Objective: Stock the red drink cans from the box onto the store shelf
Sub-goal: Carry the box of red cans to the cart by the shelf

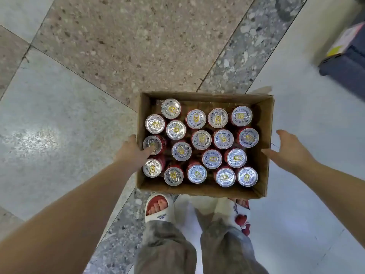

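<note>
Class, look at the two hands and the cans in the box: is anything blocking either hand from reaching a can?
Nothing visible does. The box is open-topped, the cans stand upright and uncovered. The left hand is at the left wall, the right hand just outside the right wall.

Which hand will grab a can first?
Probably the left hand: its fingers already reach over the brown cardboard box wall to a red silver-topped can. The right hand is outside, open.

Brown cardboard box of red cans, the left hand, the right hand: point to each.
Brown cardboard box [264, 139]: head view, inner right wall.
Left hand [132, 149]: head view, back of hand at the box's left wall.
Right hand [288, 149]: head view, back of hand.
</note>
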`<control>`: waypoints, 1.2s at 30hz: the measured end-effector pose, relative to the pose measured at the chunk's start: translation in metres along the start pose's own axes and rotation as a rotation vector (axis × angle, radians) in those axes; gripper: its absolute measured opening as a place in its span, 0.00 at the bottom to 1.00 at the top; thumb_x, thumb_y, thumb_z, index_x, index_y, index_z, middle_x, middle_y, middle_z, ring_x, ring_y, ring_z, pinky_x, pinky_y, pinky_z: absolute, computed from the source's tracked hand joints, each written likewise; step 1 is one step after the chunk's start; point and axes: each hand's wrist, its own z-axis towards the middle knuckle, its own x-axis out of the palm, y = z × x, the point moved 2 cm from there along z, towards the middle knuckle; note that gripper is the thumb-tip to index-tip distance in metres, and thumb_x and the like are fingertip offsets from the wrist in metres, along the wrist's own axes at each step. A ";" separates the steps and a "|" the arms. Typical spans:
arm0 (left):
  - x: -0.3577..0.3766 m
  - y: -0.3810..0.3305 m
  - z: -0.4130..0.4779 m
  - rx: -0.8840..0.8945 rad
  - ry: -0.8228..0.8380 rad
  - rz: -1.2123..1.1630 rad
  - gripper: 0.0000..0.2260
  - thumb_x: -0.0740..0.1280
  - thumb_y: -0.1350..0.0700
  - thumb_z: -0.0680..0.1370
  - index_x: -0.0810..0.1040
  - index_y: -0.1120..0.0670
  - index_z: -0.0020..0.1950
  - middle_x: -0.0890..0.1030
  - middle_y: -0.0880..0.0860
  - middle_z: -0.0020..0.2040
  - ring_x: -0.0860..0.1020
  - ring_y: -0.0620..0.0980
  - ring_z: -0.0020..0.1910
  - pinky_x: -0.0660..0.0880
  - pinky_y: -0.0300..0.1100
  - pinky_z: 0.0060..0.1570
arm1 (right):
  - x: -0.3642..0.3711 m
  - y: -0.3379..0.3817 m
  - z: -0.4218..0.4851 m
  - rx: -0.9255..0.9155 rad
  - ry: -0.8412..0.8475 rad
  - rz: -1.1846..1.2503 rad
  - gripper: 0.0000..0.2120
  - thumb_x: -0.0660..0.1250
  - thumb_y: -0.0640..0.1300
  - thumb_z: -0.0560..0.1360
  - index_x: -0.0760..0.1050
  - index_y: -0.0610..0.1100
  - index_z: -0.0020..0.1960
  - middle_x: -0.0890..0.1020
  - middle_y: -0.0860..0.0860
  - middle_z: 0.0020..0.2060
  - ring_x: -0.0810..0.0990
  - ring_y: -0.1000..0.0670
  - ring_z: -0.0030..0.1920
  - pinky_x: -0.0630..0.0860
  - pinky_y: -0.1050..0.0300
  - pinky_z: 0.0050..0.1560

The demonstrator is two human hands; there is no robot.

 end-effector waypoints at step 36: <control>-0.083 -0.035 -0.110 0.114 -0.324 0.047 0.19 0.57 0.49 0.81 0.74 0.65 0.44 0.75 0.62 0.39 0.72 0.60 0.40 0.69 0.49 0.42 | -0.077 -0.030 -0.107 0.054 0.074 0.467 0.17 0.64 0.44 0.77 0.71 0.40 0.64 0.79 0.40 0.57 0.77 0.39 0.56 0.75 0.43 0.58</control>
